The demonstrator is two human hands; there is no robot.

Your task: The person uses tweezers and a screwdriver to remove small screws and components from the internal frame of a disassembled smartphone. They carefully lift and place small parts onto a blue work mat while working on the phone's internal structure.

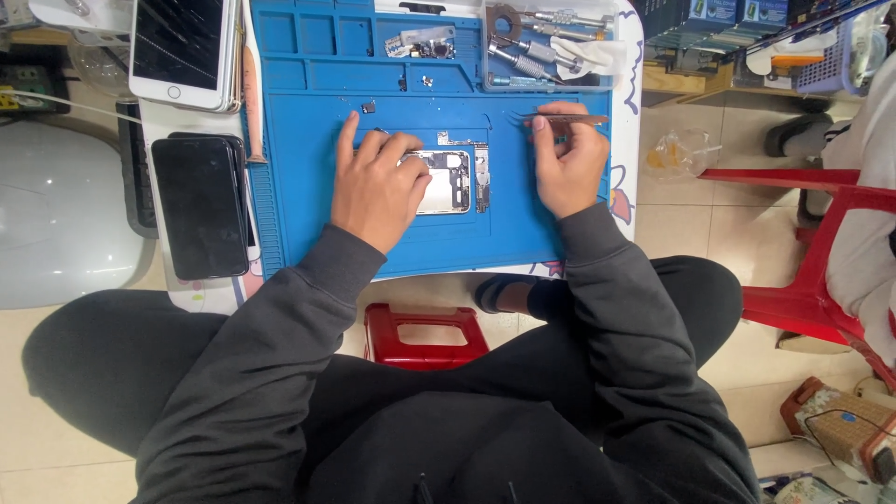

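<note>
- Right hand [567, 168] fingers pinch slim metal tweezers [560, 119], tips pointing left, just above the opened phone [448, 182].
- Left hand [378, 187] lies curled over the phone's left half, pressing it onto the blue mat [317, 93]; it grips nothing.
- Judged step: picking small parts from the phone; next calls for a steady, precise tweezer tip.
- Screwdrivers [537, 47] wait in the mat's tray; two phones [199, 203] lie left on the tabletop [627, 168].

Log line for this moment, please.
left hand: pressing down opened phone | right hand: holding tweezers | surface: blue mat
</note>
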